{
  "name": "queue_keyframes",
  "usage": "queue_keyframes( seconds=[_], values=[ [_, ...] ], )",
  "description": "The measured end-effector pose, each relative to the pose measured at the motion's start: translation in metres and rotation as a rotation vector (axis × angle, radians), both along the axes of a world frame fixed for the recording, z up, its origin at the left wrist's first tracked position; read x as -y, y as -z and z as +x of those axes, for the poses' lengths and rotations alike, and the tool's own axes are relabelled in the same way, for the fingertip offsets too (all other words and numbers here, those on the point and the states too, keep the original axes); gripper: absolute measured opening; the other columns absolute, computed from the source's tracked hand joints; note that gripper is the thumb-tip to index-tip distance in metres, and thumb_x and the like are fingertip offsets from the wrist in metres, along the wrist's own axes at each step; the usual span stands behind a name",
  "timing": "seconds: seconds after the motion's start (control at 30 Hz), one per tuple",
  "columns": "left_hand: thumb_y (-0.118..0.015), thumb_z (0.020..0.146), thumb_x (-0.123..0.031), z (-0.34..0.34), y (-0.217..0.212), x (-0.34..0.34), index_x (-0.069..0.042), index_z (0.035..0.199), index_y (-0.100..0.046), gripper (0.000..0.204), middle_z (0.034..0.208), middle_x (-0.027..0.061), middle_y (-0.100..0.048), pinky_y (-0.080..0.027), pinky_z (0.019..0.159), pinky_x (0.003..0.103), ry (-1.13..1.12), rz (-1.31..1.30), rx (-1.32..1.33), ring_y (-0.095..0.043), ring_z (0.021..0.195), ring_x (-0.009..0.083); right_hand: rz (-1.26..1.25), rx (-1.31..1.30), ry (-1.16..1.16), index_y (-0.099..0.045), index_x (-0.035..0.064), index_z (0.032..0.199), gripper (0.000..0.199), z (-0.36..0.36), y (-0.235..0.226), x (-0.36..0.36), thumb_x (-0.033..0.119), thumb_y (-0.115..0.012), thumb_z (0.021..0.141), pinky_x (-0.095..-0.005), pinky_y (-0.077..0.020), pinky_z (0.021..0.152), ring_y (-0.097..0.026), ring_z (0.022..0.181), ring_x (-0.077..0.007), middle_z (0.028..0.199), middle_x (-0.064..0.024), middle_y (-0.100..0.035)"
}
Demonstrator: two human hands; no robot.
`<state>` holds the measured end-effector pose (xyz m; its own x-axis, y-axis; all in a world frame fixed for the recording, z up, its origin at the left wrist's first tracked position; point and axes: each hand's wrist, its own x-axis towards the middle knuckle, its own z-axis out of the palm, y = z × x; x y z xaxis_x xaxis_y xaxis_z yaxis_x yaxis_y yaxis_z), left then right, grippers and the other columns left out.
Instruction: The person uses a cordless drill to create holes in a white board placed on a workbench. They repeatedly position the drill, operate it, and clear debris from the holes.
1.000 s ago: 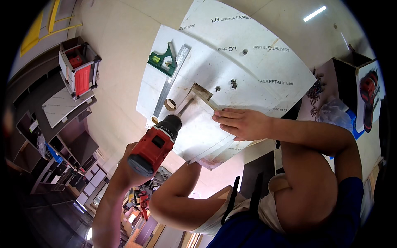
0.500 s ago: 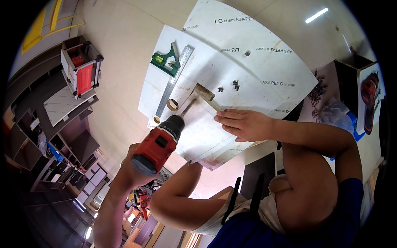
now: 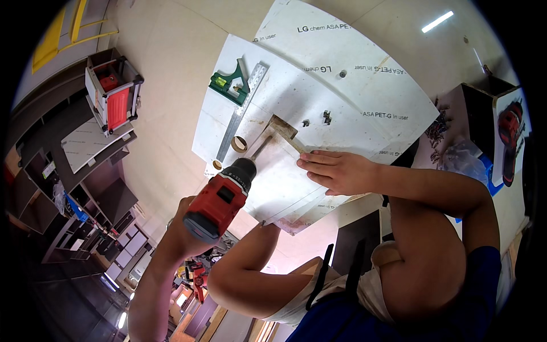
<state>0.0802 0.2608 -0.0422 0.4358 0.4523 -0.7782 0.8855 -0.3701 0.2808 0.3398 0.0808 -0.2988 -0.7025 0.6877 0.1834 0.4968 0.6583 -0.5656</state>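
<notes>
My left hand (image 3: pixel 189 231) is wrapped round the handle of a red and black cordless drill (image 3: pixel 217 206). Its long bit (image 3: pixel 262 146) slants forward over a white printed board (image 3: pixel 268 188), with the tip beside an L-shaped wooden piece (image 3: pixel 285 132). Whether the tip touches the board I cannot tell. My right hand (image 3: pixel 342 174) lies on the near end of the wooden piece, fingers together and closed on it; the thumb is mostly hidden. Beyond the drill, a combination square with a green head (image 3: pixel 228 83) and steel ruler (image 3: pixel 241 114) lies on the board. Two round holes are cut left of the bit.
Small metal fittings (image 3: pixel 327 117) sit right of the wooden piece. Another red drill (image 3: pixel 510 122) lies on a box at the far right, near a clear plastic bag (image 3: pixel 464 159). A red and grey tool case (image 3: pixel 117 108) and dark cabinets stand left. My bare knees are under the board's near edge.
The whole view has shifted very slightly. Both hands, the drill and the wooden piece keep practically the same places.
</notes>
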Motion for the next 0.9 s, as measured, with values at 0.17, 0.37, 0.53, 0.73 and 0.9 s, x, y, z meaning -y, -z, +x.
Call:
queue_keyframes(
  seconds=[0.17, 0.37, 0.53, 0.73, 0.9],
  values=[
    [-0.082, 0.076, -0.015, -0.022, 0.005, 0.001, -0.004, 0.107, -0.067, 0.036, 0.094, 0.0176, -0.070, -0.057, 0.079, 0.043, 0.123, 0.108, 0.080, -0.072, 0.088, 0.0341, 0.029, 0.037, -0.005, -0.062, -0.0025, 0.135, 0.071, 0.000, -0.002, 0.000, 0.046, -0.076, 0.085, -0.0409, -0.0260, 0.129, -0.025, 0.157, -0.0295, 0.163, -0.0162, -0.040],
    [-0.081, 0.076, -0.013, 0.003, 0.001, -0.003, -0.003, 0.106, -0.066, 0.035, 0.090, 0.0169, -0.071, -0.057, 0.074, 0.041, 0.058, -0.003, 0.023, -0.072, 0.083, 0.0342, 0.023, 0.025, 0.003, -0.062, -0.0022, 0.135, 0.072, 0.000, -0.003, -0.001, 0.046, -0.076, 0.084, -0.0409, -0.0259, 0.129, -0.026, 0.156, -0.0295, 0.162, -0.0159, -0.040],
    [-0.078, 0.077, -0.009, 0.010, -0.002, -0.004, -0.003, 0.102, -0.066, 0.028, 0.081, 0.0150, -0.070, -0.055, 0.070, 0.040, 0.039, 0.001, 0.035, -0.070, 0.074, 0.0321, 0.028, 0.007, 0.014, -0.063, -0.0021, 0.134, 0.072, -0.001, -0.001, 0.000, 0.045, -0.078, 0.082, -0.0408, -0.0270, 0.129, -0.026, 0.156, -0.0292, 0.162, -0.0156, -0.041],
    [-0.077, 0.077, -0.009, 0.011, 0.000, -0.005, -0.003, 0.101, -0.066, 0.027, 0.081, 0.0150, -0.070, -0.055, 0.069, 0.040, 0.046, -0.033, 0.004, -0.070, 0.074, 0.0328, 0.025, 0.007, 0.018, -0.063, -0.0023, 0.133, 0.072, -0.001, 0.000, 0.000, 0.045, -0.079, 0.081, -0.0406, -0.0272, 0.129, -0.026, 0.156, -0.0290, 0.162, -0.0154, -0.041],
    [-0.076, 0.075, -0.007, 0.005, -0.001, -0.007, -0.003, 0.101, -0.065, 0.029, 0.081, 0.0149, -0.069, -0.055, 0.070, 0.040, 0.036, -0.024, 0.016, -0.070, 0.075, 0.0341, 0.011, 0.005, 0.004, -0.062, -0.0030, 0.134, 0.071, -0.002, -0.001, 0.000, 0.045, -0.078, 0.083, -0.0407, -0.0267, 0.129, -0.026, 0.156, -0.0291, 0.162, -0.0161, -0.040]
  ],
)
